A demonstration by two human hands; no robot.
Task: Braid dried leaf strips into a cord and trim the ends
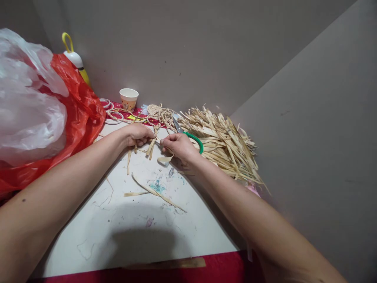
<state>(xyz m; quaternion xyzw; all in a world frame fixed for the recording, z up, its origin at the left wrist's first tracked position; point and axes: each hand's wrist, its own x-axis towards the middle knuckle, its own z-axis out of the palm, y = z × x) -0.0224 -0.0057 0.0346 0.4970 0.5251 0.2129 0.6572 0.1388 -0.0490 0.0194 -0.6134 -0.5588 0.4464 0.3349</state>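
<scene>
My left hand [139, 134] is closed in a pinch on strips of dried straw; loose ends [129, 163] hang below it. Between my hands a knotted bunch of straw strips [151, 148] points down toward the white board [129, 224]. My right hand [179, 146] pinches a straw strip [165, 159] that curls under its fingers. Just behind my right hand lie scissors with green handles [194, 140], their blades toward the back. A coil of braided straw cord [161, 113] rests beyond both hands. Loose strips [156, 192] lie on the board nearer to me.
A big pile of dried straw [220, 137] lies at the right by the wall. On the left are white and red plastic bags [79, 102] and a yellow-white bottle [74, 59]. A paper cup [129, 100] and white rings [114, 118] stand at the back on red cloth.
</scene>
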